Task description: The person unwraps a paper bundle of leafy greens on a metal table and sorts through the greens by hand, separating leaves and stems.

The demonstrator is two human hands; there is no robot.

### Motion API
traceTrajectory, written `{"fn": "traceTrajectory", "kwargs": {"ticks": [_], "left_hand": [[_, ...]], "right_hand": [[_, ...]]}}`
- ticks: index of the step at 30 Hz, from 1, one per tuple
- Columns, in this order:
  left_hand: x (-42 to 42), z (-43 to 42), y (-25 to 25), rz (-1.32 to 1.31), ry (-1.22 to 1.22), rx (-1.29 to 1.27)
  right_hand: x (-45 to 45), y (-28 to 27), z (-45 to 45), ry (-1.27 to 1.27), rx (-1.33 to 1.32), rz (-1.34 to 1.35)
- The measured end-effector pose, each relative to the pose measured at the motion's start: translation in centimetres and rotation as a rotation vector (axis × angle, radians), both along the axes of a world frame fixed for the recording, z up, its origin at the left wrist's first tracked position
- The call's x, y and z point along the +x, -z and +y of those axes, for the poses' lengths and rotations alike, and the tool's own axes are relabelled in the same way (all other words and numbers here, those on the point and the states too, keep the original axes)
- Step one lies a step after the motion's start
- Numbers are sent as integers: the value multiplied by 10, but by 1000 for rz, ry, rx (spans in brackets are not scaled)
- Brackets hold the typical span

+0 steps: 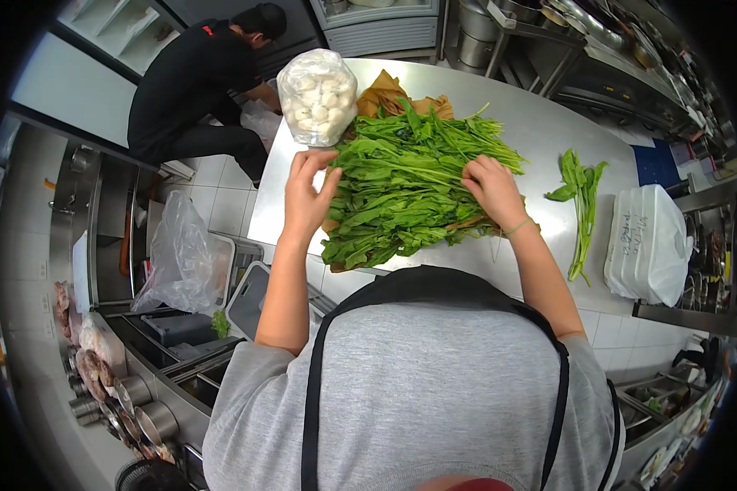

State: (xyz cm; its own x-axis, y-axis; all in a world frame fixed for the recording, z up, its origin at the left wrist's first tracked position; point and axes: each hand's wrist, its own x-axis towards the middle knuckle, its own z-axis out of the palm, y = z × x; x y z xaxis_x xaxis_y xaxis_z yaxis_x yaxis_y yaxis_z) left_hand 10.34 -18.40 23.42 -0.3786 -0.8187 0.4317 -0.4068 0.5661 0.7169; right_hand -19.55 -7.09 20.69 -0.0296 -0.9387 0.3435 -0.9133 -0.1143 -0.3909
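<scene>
A big heap of leafy greens [409, 180] lies across the metal table, its stems pointing to the right. At its left edge is my left hand [307, 196], thumb and fingers apart, the fingertips close to the leaves. My right hand [495, 193] rests on the stem side of the heap, its fingers curled round some stems; the fingertips are partly hidden. Brown paper [385, 94] shows from beneath the far side of the greens. A clear plastic bag of white, rounded pieces [318, 98] stands beyond my left hand.
A small separate bunch of greens [580, 209] lies on the metal table [520, 98] at the right. White lidded containers [648, 241] are stacked at its right end. A co-worker in black [196, 90] bends down at the far left. Grey bins [250, 299] stand left of me.
</scene>
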Motion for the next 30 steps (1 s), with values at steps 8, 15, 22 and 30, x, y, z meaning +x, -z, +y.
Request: {"fn": "traceTrajectory", "kwargs": {"ticks": [8,15,22,30], "left_hand": [[38,-2,20,-26,-162,57],[9,5,11,0,-30,13],[-21,28,-2,94,111,218],[-87,13,-13,-342,310,-354]], "right_hand": [[5,-3,-5,-13,174,49],[1,-6,-6,16,83,-44],[-6,-28,-4,-31,39,-399],[5,-45,-5,-95,93,-457]]}}
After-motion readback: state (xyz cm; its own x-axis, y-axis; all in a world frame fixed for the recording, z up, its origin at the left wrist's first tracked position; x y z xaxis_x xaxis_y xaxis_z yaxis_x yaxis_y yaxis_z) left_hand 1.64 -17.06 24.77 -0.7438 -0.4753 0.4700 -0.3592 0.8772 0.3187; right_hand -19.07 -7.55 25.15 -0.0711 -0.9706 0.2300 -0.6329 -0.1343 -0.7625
